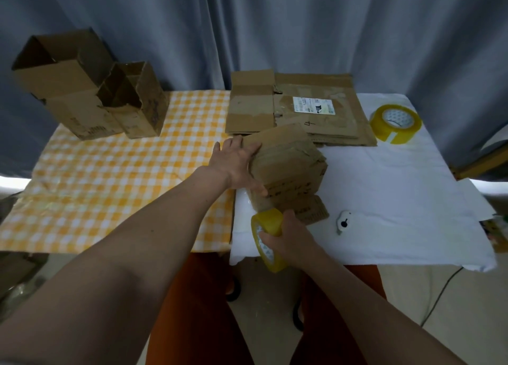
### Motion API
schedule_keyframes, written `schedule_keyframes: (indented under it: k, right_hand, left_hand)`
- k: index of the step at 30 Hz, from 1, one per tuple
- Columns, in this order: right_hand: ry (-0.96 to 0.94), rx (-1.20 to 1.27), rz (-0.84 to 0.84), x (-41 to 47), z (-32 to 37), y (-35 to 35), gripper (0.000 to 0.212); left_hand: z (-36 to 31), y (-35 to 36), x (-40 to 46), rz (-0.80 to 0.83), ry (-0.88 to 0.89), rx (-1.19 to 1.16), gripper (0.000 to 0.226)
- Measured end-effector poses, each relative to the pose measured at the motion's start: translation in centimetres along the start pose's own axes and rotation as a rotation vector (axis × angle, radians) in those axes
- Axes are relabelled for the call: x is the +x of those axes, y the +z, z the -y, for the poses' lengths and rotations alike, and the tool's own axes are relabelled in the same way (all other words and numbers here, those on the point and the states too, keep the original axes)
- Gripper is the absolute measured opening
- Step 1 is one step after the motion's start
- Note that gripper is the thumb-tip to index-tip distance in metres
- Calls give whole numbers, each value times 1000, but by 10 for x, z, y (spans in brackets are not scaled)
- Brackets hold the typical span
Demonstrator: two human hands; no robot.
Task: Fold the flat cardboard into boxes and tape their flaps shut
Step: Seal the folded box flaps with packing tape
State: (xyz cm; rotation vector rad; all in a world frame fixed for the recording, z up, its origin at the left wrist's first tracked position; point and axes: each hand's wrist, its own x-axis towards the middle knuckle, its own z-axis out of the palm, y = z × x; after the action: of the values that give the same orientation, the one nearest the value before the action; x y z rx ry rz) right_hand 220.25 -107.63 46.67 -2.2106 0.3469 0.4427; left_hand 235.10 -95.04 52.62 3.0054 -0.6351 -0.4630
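A folded cardboard box (291, 161) stands on the white cloth near the table's middle. My left hand (239, 162) lies against its left side, fingers over the top edge and thumb on the near face. A strip of clear tape runs from that near face down to a yellow tape roll (270, 235), which my right hand (287, 236) grips just below the box. A stack of flat cardboard (316, 109) lies behind the box.
Two open folded boxes (90, 89) stand at the back left on the yellow checked cloth (110, 177). A second tape roll (395, 124) sits at the back right. A small white cutter (345, 221) lies right of my hand. Grey curtains hang behind.
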Motion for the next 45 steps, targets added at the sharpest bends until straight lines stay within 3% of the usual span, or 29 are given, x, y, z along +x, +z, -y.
schedule_keyframes:
  k: [5,8,11,12,14,15,17,19,21,24,27,30,34,36,40,45]
  right_hand:
    - [18,21,13,6,-2,-5,69]
    - [18,134,21,5,-9,-8,74]
    - [-27,180,25,3,-16,-10,77]
    - [-48,185,30,2,-17,-11,77]
    - [-84,227,63,-1,-18,-14,74]
    - [-96,260,71,-1,-19,-17,70]
    - [-108,310,-26,3,-27,-26,53]
    - [-83,165,-236,11,-43,-43,31]
    - [-23,-152,-346,22,-66,-61,27]
    - [8,-479,-211,34,-103,-79,40]
    - [-71,-606,-39,40,-118,-89,45]
    - [-127,-588,-73,45,-118,-96,40]
    - [-1,-503,-60,44,-112,-112,38]
    - [7,-383,-50,37,-99,-122,27]
    - [-332,-127,-116,19,-44,-115,8]
    - [-689,-153,-183,18,17,-73,10]
  left_hand:
    - [-7,14,-14,-185,-86,-117,119]
    - [-13,38,-31,-316,-283,-415,120]
    - [-21,60,-45,-274,-587,-870,129]
    - [-25,66,-48,-230,-689,-1057,124]
    - [-34,76,-55,-159,-804,-1364,94]
    - [-38,80,-58,-149,-827,-1469,77]
    - [-43,86,-60,-161,-822,-1580,68]
    - [-46,87,-62,-188,-802,-1632,69]
    - [-49,84,-64,-204,-796,-1679,63]
    - [-56,82,-69,-186,-792,-1752,51]
    - [-58,84,-73,-179,-788,-1782,44]
    - [-59,85,-76,-170,-802,-1776,38]
    - [-59,85,-78,-128,-808,-1777,34]
    - [-58,85,-78,-131,-802,-1769,25]
    - [-55,88,-78,-115,-792,-1797,24]
    - [-53,88,-79,-98,-786,-1838,18]
